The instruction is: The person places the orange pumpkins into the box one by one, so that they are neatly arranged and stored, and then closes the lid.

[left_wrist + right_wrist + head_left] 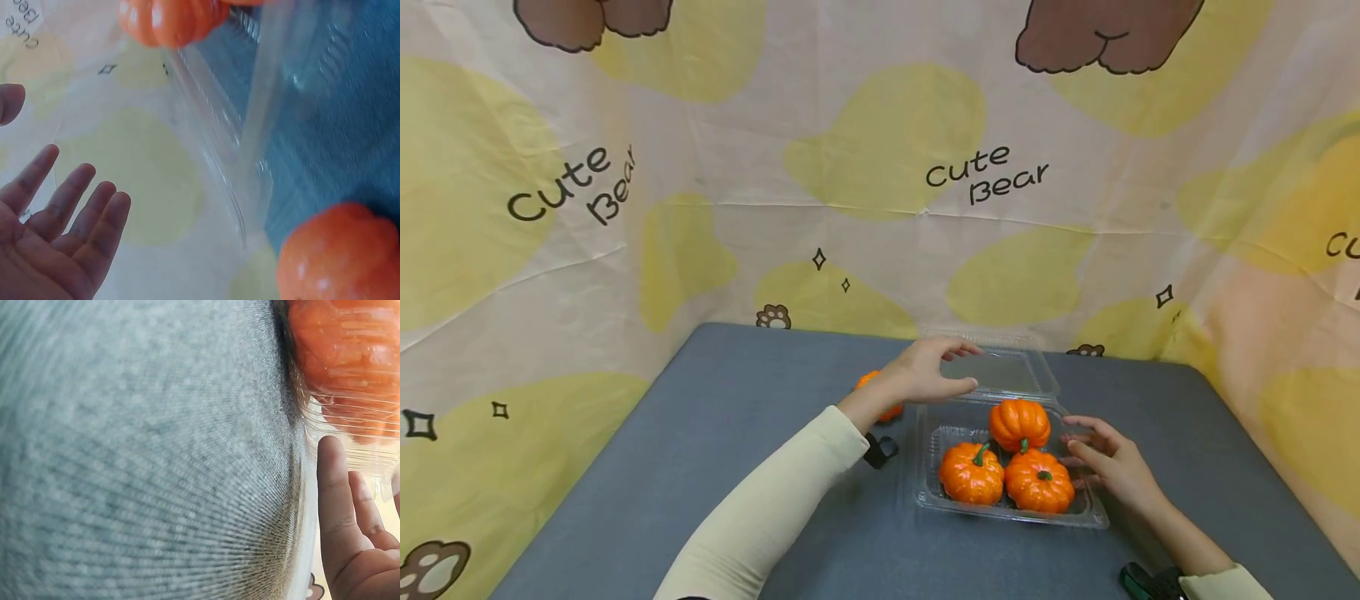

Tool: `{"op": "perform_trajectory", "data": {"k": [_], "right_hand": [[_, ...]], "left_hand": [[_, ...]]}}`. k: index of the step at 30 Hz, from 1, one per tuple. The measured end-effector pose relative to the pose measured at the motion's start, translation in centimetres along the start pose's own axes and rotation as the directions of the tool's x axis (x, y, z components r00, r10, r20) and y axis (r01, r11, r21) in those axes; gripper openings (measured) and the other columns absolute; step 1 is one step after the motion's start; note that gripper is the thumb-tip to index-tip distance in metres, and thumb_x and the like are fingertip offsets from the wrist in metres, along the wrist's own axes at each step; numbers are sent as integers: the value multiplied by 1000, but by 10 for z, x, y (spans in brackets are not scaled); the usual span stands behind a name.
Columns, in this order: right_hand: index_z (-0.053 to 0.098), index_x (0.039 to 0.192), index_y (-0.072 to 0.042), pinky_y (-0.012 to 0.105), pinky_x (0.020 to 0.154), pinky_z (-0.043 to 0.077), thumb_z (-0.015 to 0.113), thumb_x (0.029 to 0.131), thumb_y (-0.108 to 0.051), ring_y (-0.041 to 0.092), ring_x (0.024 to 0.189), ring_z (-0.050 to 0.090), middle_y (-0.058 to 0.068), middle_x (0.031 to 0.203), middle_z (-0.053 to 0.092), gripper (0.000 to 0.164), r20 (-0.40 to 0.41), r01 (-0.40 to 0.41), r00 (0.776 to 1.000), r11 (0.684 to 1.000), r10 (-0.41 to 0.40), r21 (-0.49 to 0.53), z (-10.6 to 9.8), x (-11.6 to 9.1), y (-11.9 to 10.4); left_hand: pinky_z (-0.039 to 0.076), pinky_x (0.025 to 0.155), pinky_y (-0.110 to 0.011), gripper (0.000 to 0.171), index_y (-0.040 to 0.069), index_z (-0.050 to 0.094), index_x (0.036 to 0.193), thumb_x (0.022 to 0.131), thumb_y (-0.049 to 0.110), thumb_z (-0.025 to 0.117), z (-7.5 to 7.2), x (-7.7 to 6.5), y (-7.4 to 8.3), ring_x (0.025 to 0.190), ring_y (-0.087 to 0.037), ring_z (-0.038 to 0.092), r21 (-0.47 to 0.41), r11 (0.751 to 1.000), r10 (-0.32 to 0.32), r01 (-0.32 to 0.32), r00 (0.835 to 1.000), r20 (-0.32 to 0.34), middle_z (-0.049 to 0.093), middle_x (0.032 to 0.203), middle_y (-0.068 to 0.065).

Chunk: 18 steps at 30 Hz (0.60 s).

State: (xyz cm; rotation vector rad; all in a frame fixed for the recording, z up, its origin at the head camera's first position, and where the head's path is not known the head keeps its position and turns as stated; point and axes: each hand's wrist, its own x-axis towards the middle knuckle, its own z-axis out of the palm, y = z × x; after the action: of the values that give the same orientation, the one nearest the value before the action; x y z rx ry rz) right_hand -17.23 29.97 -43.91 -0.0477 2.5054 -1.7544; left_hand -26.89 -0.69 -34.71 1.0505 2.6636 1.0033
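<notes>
A clear plastic clamshell box (pixel 936 502) lies on the table with its lid (pixel 1007 375) folded back behind it. Three small orange pumpkins sit inside: one at front left (pixel 972 475), one at front right (pixel 1040 483), one behind (pixel 1019 423). My left hand (pixel 928 371) hovers over the lid's left part, thumb apart from the fingers, and the left wrist view shows its palm holding nothing. Beside the box's right wall is my right hand (pixel 1116 467), fingers loosely extended. In the right wrist view its fingertips are right at the ribbed plastic wall (pixel 350 434).
Another orange pumpkin (pixel 891 413) rests on the table left of the box, partly hidden by my left wrist. The grey table (pixel 760 400) backs onto a printed cloth (pixel 865 167) with yellow patches and bear drawings. Dark straps show at both wrists.
</notes>
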Motion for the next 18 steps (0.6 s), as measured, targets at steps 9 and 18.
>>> {"op": "perform_trajectory", "data": {"k": [9, 18], "right_hand": [[41, 138, 1, 39, 63, 59, 55, 98, -21, 9, 82, 71, 15, 116, 68, 47, -1, -6, 1000, 1000, 6, 15, 0, 0, 1], [41, 137, 0, 38, 63, 59, 56, 98, -21, 9, 83, 71, 6, 113, 70, 47, 1, 0, 1000, 1000, 0, 29, -1, 0, 2]], "left_hand": [[45, 102, -40, 45, 23, 56, 132, 89, 32, 66, -15, -12, -25, 121, -22, 54, -61, 998, -40, 35, 996, -76, 57, 134, 2], [46, 101, -42, 45, 22, 57, 130, 88, 34, 67, -18, -21, -53, 120, -25, 55, -77, 992, -106, 98, 988, -116, 59, 131, -1]]}}
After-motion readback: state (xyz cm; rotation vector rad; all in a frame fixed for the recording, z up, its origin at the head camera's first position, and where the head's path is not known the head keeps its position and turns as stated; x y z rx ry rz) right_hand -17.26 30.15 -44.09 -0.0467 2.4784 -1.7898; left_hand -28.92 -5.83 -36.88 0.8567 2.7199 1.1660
